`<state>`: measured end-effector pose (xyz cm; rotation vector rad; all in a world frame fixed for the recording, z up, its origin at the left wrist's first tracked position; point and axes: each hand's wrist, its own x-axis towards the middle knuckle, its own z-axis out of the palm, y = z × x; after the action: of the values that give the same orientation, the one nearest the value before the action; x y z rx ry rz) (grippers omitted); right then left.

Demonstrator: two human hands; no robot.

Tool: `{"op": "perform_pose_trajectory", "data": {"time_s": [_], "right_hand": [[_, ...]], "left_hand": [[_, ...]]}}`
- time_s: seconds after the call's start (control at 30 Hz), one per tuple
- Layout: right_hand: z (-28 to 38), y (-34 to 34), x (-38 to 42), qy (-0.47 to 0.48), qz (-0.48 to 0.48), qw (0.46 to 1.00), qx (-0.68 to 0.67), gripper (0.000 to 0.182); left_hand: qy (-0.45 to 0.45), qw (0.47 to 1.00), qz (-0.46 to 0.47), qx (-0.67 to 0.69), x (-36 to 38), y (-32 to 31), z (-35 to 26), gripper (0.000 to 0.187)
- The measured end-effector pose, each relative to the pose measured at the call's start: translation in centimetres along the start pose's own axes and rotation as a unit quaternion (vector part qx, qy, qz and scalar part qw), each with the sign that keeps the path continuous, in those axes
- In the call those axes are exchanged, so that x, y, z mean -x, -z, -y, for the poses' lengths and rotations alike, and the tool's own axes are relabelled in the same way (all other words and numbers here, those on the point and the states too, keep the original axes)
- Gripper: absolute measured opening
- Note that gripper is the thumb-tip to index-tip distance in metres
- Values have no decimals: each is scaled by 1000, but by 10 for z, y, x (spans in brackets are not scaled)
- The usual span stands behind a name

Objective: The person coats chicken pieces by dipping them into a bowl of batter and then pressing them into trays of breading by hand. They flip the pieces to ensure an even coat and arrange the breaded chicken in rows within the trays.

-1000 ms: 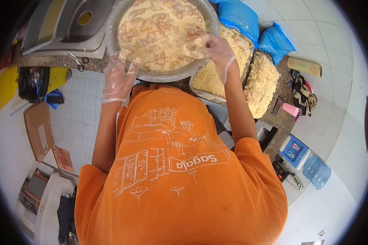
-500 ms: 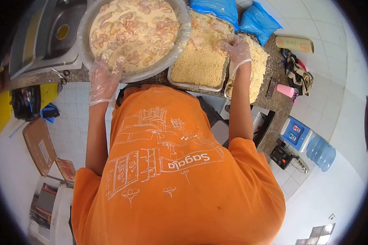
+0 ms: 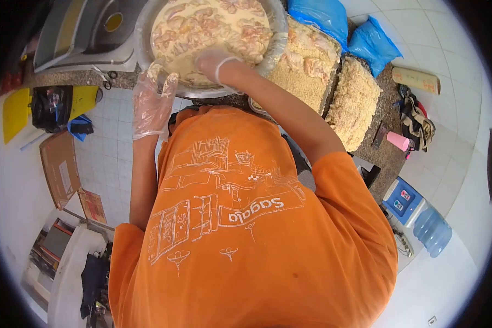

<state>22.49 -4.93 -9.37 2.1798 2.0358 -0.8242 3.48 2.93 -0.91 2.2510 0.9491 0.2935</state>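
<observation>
A large metal basin (image 3: 281, 41) holds raw chicken pieces (image 3: 194, 33) in pale, creamy batter. My right hand (image 3: 216, 63), in a clear plastic glove, reaches over the basin's near side into the batter. Its fingertips are hidden, so I cannot see whether they hold anything. At the basin's lower left rim is my left hand (image 3: 152, 106), also gloved and smeared with batter, its fingers apart and nothing visible in them. Right of the basin, a tray of crumbs (image 3: 298, 85) carries a few chicken pieces (image 3: 317, 66). Beside it lies a heap of crumb-coated pieces (image 3: 354, 104).
Two blue plastic bags (image 3: 373, 45) sit behind the trays. A sink (image 3: 112, 33) is at the left, with scissors (image 3: 106, 77) on the counter edge. To the right are a pink cup (image 3: 397, 140), a cloth bundle (image 3: 416, 117) and a water dispenser (image 3: 403, 201).
My right hand has moved left from the crumb trays into the basin's batter. My left hand stays by the rim. The whole view has shifted, so the surroundings appear farther right and lower.
</observation>
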Motion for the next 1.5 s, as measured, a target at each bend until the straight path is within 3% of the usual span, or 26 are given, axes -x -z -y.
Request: {"op": "perform_pose_trajectory", "data": {"time_s": [0.13, 0.2, 0.33, 0.43, 0.47, 0.5, 0.53, 0.6, 0.73, 0.8, 0.83, 0.9, 1.03, 1.17, 1.2, 1.27, 1.3, 1.33, 1.37, 1.5], "right_hand": [[-8, -7, -30, -34, 17, 999, -16, 21], [-21, -1, -32, -72, 74, 993, -49, 24], [-34, 29, 1, -96, 79, 988, -89, 28], [-52, 31, 39, -92, 21, 980, -178, 29], [-55, 25, 58, -100, -45, 932, -346, 31], [-56, 23, 76, -105, -111, 852, -501, 33], [-56, 23, 94, -109, -113, 851, -501, 33], [-56, 24, 131, -21, -110, 709, -696, 26], [-63, 18, 206, -67, -225, 703, -671, 40], [-52, 30, 240, -144, -291, 590, -739, 29], [-60, 22, 253, -149, -296, 588, -738, 29], [-74, 4, 274, -150, -371, 525, -751, 30], [-78, -7, 290, -157, -373, 526, -748, 31], [-90, -37, 276, -170, -363, 464, -790, 32], [-86, -36, 269, -170, -364, 463, -790, 32], [-77, -28, 253, -333, -334, 582, -662, 29], [-79, -33, 251, -333, -334, 581, -663, 29], [-85, -40, 247, -423, -301, 756, -398, 28], [-89, -45, 243, -466, -235, 848, -88, 28], [-86, -30, 232, -435, -294, 827, -201, 31]], "left_hand": [[15, 1000, -7, 2, 4, 8, 19, 48], [28, 999, -10, -13, 4, 11, 23, 48], [11, 999, -9, -32, 2, 11, 28, 49], [9, 1000, -7, -29, -2, 5, 24, 49], [8, 1000, -4, -27, -4, 2, 23, 49], [15, 1000, -1, -11, -5, -1, 22, 49], [21, 1000, 3, 5, -7, -5, 21, 50], [7, 1000, 15, -8, -11, -11, 19, 51], [-15, 998, 50, -25, -19, -21, 9, 56], [-19, 997, 63, -26, -21, -22, -2, 57], [-19, 997, 68, -32, -22, -23, -7, 58], [-27, 996, 78, -37, -23, -28, -10, 58], [-33, 995, 93, 1, -24, -32, -21, 53], [-31, 995, 96, -13, -22, -40, -15, 52], [-43, 994, 80, -59, -22, -46, -3, 52], [-54, 991, 64, -107, -23, -44, -1, 51], [-53, 993, 76, -73, -23, -37, -8, 51], [-50, 994, 87, -40, -23, -33, -12, 51], [-49, 994, 85, -40, -22, -31, -11, 51], [-15, 996, 77, -35, -22, -22, -5, 52]]}}
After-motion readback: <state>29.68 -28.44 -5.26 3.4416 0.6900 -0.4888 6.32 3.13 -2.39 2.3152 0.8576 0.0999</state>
